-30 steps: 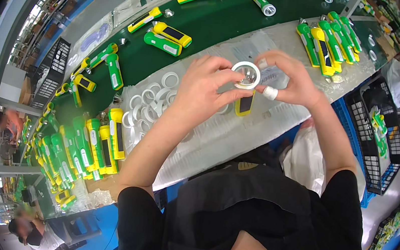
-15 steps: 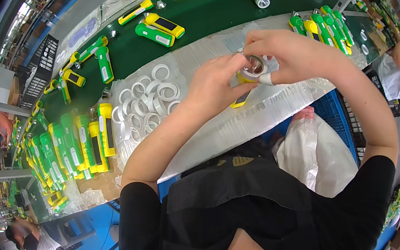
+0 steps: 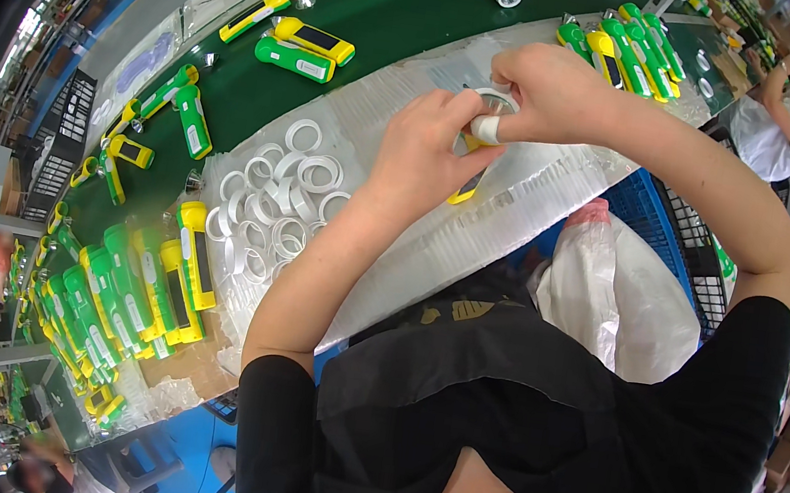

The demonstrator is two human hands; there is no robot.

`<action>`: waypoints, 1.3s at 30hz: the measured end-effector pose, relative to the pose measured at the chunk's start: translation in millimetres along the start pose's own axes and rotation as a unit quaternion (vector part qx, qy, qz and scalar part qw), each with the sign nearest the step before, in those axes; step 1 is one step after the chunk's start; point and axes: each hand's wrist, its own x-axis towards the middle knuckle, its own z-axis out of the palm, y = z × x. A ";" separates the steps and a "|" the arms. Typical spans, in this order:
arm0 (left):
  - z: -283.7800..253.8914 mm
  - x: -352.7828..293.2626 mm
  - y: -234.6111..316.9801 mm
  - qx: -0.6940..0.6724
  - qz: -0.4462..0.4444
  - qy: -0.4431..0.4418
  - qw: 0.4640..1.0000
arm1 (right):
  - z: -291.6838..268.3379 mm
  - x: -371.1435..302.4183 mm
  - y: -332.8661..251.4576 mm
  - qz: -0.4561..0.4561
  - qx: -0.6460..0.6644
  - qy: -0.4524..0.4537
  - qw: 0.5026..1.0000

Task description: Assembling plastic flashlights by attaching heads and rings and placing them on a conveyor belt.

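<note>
My left hand [image 3: 429, 141] is closed round a yellow flashlight [image 3: 465, 190], whose dark-panelled body shows below my fingers. At the flashlight's head, a white ring [image 3: 501, 99] is gripped by my right hand [image 3: 546, 97], with its fingers curled round the rim. A white wrap covers one right fingertip. Whether the ring is fully seated is hidden by my fingers. Left of my left forearm lies a loose pile of white rings [image 3: 264, 214] on the plastic-covered work surface [image 3: 396, 237].
Green and yellow flashlights [image 3: 114, 299] stand in a dense row at the left, with several more [image 3: 635, 54] at the far right. Others lie on the green belt [image 3: 382, 45] beyond. A white sack [image 3: 600, 283] and a blue crate [image 3: 652, 226] sit below the table edge. A person [image 3: 780, 128] works at the right.
My right fingers have wrapped further over the flashlight's head and ring, covering more of them. Both hands and the scene have shifted slightly left in the picture.
</note>
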 end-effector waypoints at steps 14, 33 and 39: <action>-11.0 -4.2 -2.4 -0.017 0.006 0.026 0.999 | 7.1 3.0 -4.2 0.051 0.016 0.051 0.997; -20.1 -11.5 3.6 -0.010 0.009 0.023 1.000 | 3.3 -2.0 -20.7 -0.016 -0.007 0.117 0.993; -17.8 -14.1 -1.3 -0.016 0.013 0.030 0.999 | 17.9 4.7 -14.7 -0.055 0.060 0.158 0.984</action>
